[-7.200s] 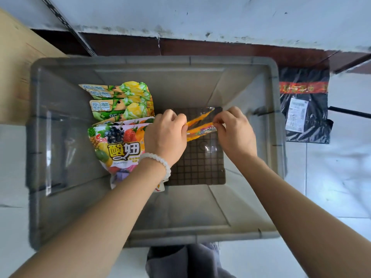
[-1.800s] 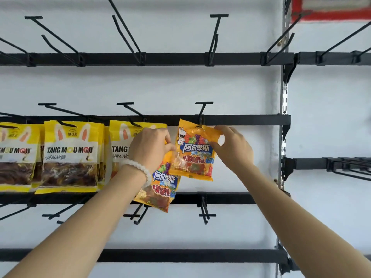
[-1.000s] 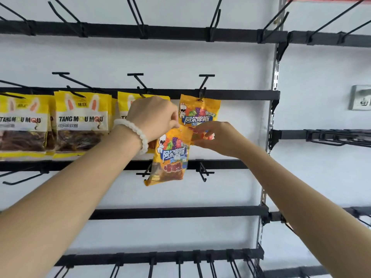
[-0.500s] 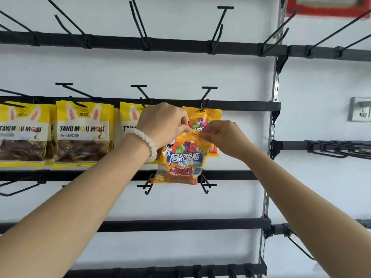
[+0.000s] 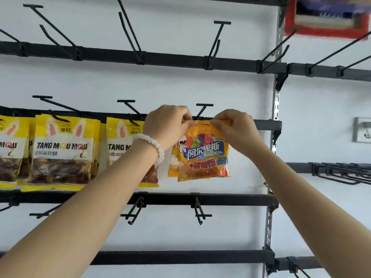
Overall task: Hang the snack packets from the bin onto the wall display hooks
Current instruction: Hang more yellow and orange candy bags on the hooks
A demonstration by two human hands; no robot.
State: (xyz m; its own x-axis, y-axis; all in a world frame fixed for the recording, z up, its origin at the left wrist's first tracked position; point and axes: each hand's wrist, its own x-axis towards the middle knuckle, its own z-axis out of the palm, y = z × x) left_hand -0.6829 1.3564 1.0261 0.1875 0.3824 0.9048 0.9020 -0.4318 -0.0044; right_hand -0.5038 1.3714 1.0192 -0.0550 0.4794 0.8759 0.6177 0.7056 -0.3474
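I've got both hands up at the rack: left hand pinches the orange packet by its top left corner, right hand pinches the top right. The packet hangs long-axis down between them, its hang hole centred just below the hook beyond. A second orange packet sits behind it.

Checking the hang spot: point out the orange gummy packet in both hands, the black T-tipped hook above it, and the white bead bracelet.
Orange gummy packet (image 5: 202,155), head view: printed front.
Black T-tipped hook (image 5: 204,105), head view: crossbar tip.
White bead bracelet (image 5: 153,144), head view: beads on left wrist.
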